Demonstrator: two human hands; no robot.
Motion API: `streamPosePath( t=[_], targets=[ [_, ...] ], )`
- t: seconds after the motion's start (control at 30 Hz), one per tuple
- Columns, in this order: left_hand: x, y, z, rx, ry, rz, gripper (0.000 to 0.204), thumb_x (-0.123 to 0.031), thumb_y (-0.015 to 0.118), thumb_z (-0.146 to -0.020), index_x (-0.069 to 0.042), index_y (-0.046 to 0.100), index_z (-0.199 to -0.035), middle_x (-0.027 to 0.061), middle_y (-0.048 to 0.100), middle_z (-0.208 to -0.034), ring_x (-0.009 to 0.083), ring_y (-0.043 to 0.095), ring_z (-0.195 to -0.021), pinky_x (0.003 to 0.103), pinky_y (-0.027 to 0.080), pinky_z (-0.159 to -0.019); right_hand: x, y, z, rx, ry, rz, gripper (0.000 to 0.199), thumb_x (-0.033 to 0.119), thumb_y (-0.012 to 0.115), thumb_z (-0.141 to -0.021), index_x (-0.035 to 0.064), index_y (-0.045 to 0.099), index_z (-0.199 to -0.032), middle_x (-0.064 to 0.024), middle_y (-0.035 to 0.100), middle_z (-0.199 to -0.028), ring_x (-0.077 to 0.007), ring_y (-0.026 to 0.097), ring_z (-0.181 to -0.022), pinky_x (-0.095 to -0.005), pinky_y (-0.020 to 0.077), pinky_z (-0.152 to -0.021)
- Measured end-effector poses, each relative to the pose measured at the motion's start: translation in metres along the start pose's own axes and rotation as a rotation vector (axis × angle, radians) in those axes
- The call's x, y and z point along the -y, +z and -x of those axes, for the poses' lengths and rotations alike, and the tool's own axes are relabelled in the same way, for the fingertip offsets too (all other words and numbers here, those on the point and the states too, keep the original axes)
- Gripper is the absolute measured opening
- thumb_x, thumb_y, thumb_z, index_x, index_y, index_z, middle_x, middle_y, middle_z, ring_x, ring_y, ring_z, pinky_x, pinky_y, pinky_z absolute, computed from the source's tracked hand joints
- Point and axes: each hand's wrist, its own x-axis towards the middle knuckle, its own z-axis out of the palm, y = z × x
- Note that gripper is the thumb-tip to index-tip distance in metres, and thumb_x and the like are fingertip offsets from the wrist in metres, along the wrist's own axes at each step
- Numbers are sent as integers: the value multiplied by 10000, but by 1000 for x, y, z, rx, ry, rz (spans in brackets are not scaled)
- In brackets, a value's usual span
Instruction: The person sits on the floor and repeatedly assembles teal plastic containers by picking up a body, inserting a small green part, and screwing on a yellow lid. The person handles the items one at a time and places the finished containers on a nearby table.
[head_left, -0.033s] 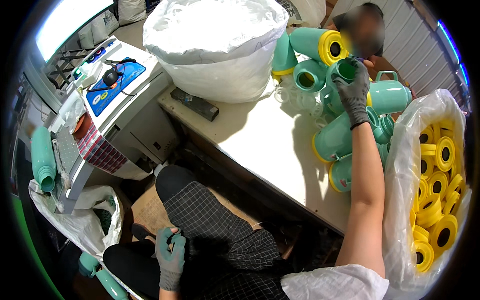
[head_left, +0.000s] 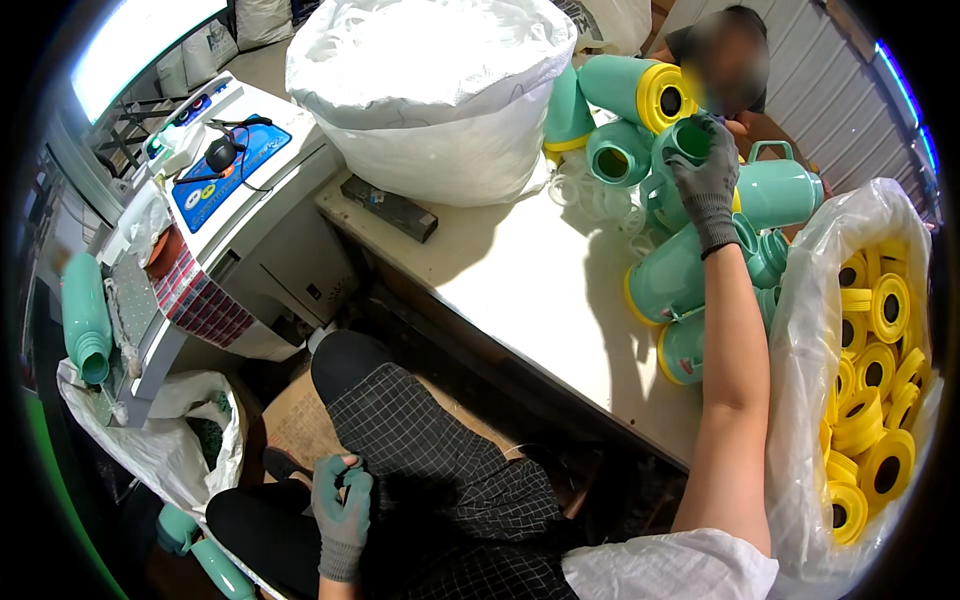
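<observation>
My right arm stretches across the white tabletop. My right hand (head_left: 708, 180), in a grey glove, is closed on the rim of a green thermos jug body (head_left: 672, 143), whose open mouth faces up. Around it lie several more green jug bodies (head_left: 660, 275), some with handles and some with yellow rings at one end. My left hand (head_left: 342, 505), in a grey glove with a green palm, rests over my lap. Its fingers are curled in, and nothing shows in them.
A large white sack (head_left: 430, 140) of pale pieces stands on the table (head_left: 520, 290). Clear rings (head_left: 600, 195) and a dark bar (head_left: 390, 208) lie nearby. At right is a plastic-lined container (head_left: 805, 400) of yellow rings. Another person (head_left: 720, 60) is behind the jugs. A white cabinet (head_left: 270, 230) stands left.
</observation>
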Motion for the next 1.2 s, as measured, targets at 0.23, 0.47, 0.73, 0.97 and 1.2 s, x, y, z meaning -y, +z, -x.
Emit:
streamPosePath(
  t=[0.23, 0.47, 0.73, 0.97, 1.2],
  targets=[
    [4, 1, 1, 53, -83, 54, 270, 0, 656, -900, 22, 596, -1163, 75, 603, -1028, 128, 588, -890, 284, 500, -843, 8, -15, -10, -157, 201, -25, 581, 283, 879, -648, 161, 701, -1188, -100, 680, -1166, -319, 641, -1115, -443, 484, -1022],
    [9, -4, 4, 4, -52, 28, 292, -3, 658, -906, 30, 598, -1190, 67, 608, -1021, 120, 586, -864, 282, 499, -835, 36, -33, -20, -248, 167, 53, 607, 363, 906, -654, 126, 707, -1176, -116, 656, -1147, -306, 621, -1120, -446, 451, -1045],
    [25, -5, 10, 38, -49, 104, 268, -24, 674, -920, 31, 594, -1170, 62, 590, -983, 108, 573, -852, 275, 494, -834, 8, -28, -8, -315, -20, 78, 665, 418, 917, -655, 139, 693, -1216, -101, 651, -1149, -319, 602, -1138, -490, 430, -1052],
    [11, -10, 15, 32, -58, 63, 277, -13, 669, -919, 26, 581, -1180, 59, 582, -996, 102, 572, -844, 266, 500, -828, -14, 1, 1, -310, 5, 165, 620, 424, 891, -708, 138, 668, -1210, -142, 636, -1207, -371, 559, -1192, -520, 410, -1063],
    [25, -8, 21, 35, -89, 84, 278, -9, 670, -916, 21, 584, -1178, 56, 581, -980, 113, 572, -834, 271, 494, -816, -22, 15, 7, -361, -64, 212, 601, 451, 863, -771, 67, 635, -1173, -186, 605, -1240, -405, 527, -1216, -535, 371, -1077]
  ],
)
